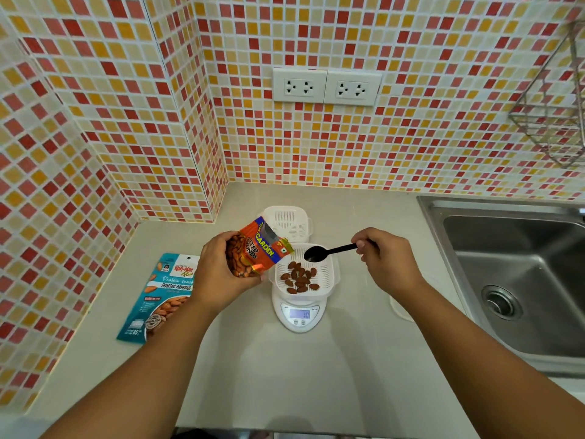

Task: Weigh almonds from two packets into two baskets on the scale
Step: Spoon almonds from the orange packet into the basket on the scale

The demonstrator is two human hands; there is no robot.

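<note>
A white slotted basket (329,274) stands on the white digital scale (300,315), with several brown almonds (299,278) inside it. My left hand (218,270) grips an orange almond packet (258,248), tilted with its open mouth towards the basket. My right hand (384,256) pinches the handle of a black spoon (326,251); its empty bowl hovers over the basket's far edge. A second white basket (289,221) sits empty behind the scale. A blue almond packet (160,296) lies flat on the counter to the left.
The grey counter (285,375) ends at tiled walls on the left and behind. A steel sink (519,277) lies to the right. Wall sockets (326,87) sit above the scale. A wire rack (554,99) hangs at the upper right.
</note>
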